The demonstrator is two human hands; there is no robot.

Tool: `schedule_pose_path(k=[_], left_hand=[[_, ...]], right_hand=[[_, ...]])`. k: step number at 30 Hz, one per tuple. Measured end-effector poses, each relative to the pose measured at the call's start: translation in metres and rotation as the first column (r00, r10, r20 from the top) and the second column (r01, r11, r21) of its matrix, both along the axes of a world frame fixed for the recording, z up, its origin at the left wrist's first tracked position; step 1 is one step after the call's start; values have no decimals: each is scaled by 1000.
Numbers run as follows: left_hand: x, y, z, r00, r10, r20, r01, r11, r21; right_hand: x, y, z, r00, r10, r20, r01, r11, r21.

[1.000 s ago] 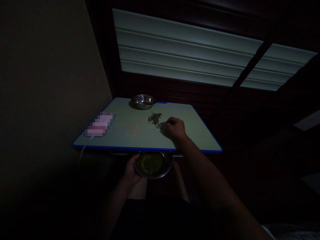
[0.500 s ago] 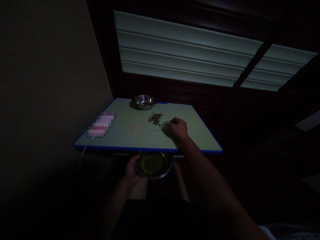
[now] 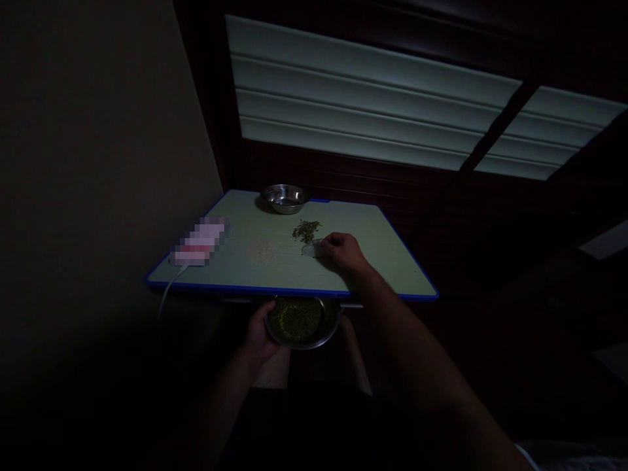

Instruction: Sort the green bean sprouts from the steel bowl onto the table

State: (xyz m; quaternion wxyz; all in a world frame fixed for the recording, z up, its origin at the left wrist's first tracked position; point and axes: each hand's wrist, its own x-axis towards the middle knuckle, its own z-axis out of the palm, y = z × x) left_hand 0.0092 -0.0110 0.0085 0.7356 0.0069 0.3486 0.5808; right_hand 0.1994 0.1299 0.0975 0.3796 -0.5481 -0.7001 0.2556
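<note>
My left hand (image 3: 261, 333) grips the left rim of a metal bowl (image 3: 314, 345) just below the table's front edge. Small green grains, which look like mung beans (image 3: 298, 319), cover the bowl's bottom. Over the tabletop, my right hand (image 3: 343, 250) pinches a small clear piece with a curved outline (image 3: 311, 250); its exact kind is too dim to tell. Just beyond that piece lies a loose pile of greenish-brown grains (image 3: 307, 230). A patch of pale grains (image 3: 263, 251) is spread on the table to the left.
The pale table (image 3: 235, 278) has a blue edge. A second metal bowl (image 3: 285, 199) stands at its back. At the left lies a blurred pink phone-like object (image 3: 200, 241) with a white cable (image 3: 167, 291) hanging over the edge. A wall (image 3: 122, 131) rises on the left.
My right hand has moved a little to the left with the clear piece, which now sits in front of the greenish-brown pile. My left hand and its bowl stay in place.
</note>
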Motion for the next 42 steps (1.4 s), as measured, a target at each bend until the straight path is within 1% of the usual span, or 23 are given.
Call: schedule_pose_path(k=[3,6,9,12,16,21,25,27,31,34,38,41,42], left_hand=[[0,1,0,1000,-3,-10,3,1000,-6],[-1,2,-1,1000,-22,-13,22,1000,1],[-2,1,-1,1000,-16,-12,16,1000,1],[-2,0,0,1000,-1,1,1,1000,-3],[-1,0,1,1000,11,-15,-12,1000,-18],[-3,1,-1,1000,-21,6,21,1000,-6],[-4,0,0,1000,-26,0,26,1000,-6],[-3,0,1,1000,-21,-9,21,1000,-7],[-3,0,0,1000,-9,-9,9,1000,-10],[-4,0,-4,1000,-11,11,11,1000,-1],[-5,0,-5,1000,-10,16,10,1000,5],[-4,-1,-1,1000,-10,14,10,1000,2],[-3,-1,0,1000,-8,13,8,1000,1]], right_hand=[[-1,-1,2,999,35,19,-35,999,-15],[-1,-3,5,998,69,7,-69,995,-79],[0,-3,8,998,65,-25,-68,988,-138],[-3,-2,11,998,55,-24,-58,988,-142],[-12,4,11,991,133,0,-132,983,-124],[-24,13,11,980,200,-18,-200,969,-142],[-26,13,19,952,296,-75,-306,930,-202],[-27,11,23,936,338,-101,-352,913,-206],[-31,9,28,927,364,-94,-375,910,-175],[-32,11,30,908,413,-72,-419,887,-192],[-25,14,36,875,483,-17,-473,848,-237],[-15,12,40,841,540,-16,-524,808,-268],[-12,10,41,837,547,-22,-531,802,-272]])
